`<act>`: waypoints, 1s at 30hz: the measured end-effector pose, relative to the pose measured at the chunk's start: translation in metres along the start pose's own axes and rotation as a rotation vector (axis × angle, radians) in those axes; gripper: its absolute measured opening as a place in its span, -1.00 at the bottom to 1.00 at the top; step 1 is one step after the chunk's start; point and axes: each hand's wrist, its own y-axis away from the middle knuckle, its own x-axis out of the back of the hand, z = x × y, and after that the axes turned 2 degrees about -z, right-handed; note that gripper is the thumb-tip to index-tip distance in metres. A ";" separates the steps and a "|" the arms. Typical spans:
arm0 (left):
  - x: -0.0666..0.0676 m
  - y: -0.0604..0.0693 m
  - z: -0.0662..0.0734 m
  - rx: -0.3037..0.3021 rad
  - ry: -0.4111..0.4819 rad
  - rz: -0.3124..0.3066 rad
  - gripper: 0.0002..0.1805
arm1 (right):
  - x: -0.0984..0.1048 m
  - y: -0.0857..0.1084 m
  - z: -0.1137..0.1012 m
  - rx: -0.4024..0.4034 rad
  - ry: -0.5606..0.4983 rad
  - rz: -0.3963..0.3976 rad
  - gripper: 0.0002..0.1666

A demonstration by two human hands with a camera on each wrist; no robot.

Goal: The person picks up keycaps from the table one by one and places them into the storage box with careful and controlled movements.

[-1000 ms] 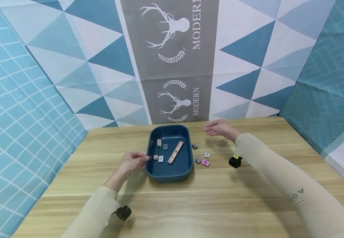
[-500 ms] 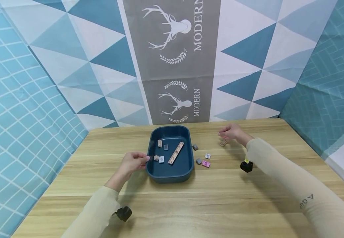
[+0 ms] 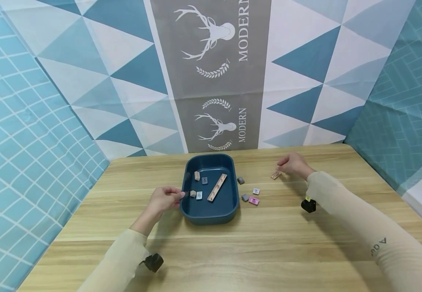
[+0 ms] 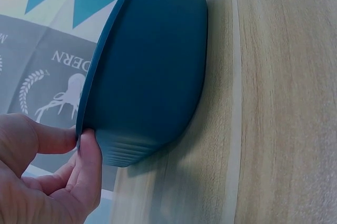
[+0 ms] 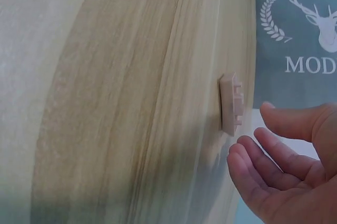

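Open counter [image 3: 225, 255] on the near side of the blue bin [image 3: 211, 220]
Rightward, a pink piece [image 3: 253, 200], a white piece [image 3: 256, 191] and two grey pieces [image 3: 245, 198] obstruct; the bin itself blocks low passage

A wood-grain table [image 3: 211, 255] bears a blue bin [image 3: 210, 220] and small blocks [image 3: 253, 200].

head view from above, wrist views close, same table [image 3: 211, 251]

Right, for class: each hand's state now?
Left hand: pinching the dark blue rounded tub by its rim.
Right hand: open, empty, near the pale pink rectangular block.
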 end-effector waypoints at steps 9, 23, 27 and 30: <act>0.000 0.000 0.001 0.008 -0.013 0.006 -0.76 | 0.000 -0.001 0.004 -0.049 -0.012 -0.041 -0.64; 0.000 -0.001 -0.001 -0.001 -0.004 0.001 -0.75 | -0.002 -0.003 0.008 -0.072 0.008 -0.088 -0.63; 0.000 -0.001 -0.001 -0.005 -0.002 0.001 -0.76 | -0.002 -0.001 0.007 -0.084 -0.011 -0.120 -0.63; 0.000 -0.001 -0.001 -0.006 0.002 0.000 -0.76 | -0.004 0.001 0.007 -0.080 -0.007 -0.119 -0.62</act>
